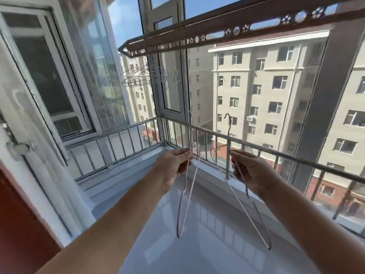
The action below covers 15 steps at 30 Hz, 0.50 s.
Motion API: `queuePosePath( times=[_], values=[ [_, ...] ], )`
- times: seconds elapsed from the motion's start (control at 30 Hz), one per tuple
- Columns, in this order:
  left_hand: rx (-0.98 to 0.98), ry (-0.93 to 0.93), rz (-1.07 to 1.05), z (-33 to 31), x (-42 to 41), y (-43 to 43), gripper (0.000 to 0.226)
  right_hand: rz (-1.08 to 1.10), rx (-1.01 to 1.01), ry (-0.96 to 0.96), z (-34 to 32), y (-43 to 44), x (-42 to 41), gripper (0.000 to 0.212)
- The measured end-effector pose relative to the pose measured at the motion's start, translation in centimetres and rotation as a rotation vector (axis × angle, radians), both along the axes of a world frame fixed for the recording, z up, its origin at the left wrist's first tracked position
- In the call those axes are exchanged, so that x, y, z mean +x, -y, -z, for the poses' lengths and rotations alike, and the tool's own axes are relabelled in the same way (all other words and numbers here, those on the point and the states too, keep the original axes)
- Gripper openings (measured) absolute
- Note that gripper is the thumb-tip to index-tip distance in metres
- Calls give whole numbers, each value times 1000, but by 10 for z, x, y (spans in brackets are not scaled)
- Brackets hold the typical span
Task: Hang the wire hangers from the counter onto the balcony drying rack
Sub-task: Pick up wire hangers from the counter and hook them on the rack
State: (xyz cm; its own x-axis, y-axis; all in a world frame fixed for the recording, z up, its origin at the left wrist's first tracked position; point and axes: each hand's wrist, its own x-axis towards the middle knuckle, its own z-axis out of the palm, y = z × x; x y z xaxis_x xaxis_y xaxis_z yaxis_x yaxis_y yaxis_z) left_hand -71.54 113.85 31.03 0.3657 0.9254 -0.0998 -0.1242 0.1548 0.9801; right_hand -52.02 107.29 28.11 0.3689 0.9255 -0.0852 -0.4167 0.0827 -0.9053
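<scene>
The long brown perforated metal drying rack [227, 33] runs overhead, well above both grips, with a cluster of thin wire hangers [138, 77] already on its far end. Below the grips lies the glossy white table [207, 234], bare of hangers. The left hand [173, 168] pinches one pale wire hanger [186, 186] at the neck, hook up; the right hand [254, 175] is closed on a second pale wire hanger [239, 194] likewise, probably so each hook can be lifted straight onto the rack.

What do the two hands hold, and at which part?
Each holds one wire hanger near its neck, below the hook: left hand the pale hanger, right hand the other hanger.
</scene>
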Motion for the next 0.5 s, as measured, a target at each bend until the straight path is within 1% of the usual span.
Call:
queuePosePath(
  times=[0.07, 0.23, 0.33, 0.5],
  values=[
    [9, -2, -17, -7, -4, -39, 18, -8, 17, 3, -5, -40, 1, 9],
    [30, 33, -42, -28, -7, -125, 13, -5, 72, 16, -23, -129, 2, 9],
    [66, 26, -33, -43, -1, -171, 16, 7, 102, 25, -37, -176, 0, 8],
    [81, 62, 28, -68, 19, -246, 13, 59, 160, 52, -64, -246, 2, 8]
  ],
)
